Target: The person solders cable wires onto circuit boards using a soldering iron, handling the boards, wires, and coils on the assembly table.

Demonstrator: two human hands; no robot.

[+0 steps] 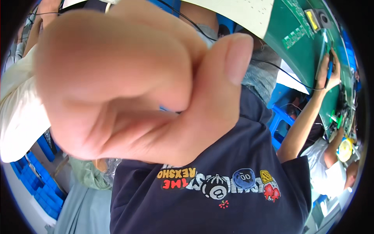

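My left hand point(128, 89) is very close up and blurred, covering much of the left and middle of the view. Its fingers curl in and the thumb lies on the right side; whatever they may hold is hidden. A thin blue sliver shows in the gap between the fingers, and I cannot tell what it is. My right arm reaches to the green work surface point(290, 64) on the right. There my right hand point(321, 74) is closed around a blue pen-shaped tool with a black cord, which looks like a soldering iron point(330, 69).
Small green circuit boards point(294, 38) and a dark block with a yellow face point(317, 20) lie beyond my right hand. A black cord point(288, 71) crosses above my lap. Another person in white point(325, 167) is at the right; blue bins point(41, 191) stand lower left.
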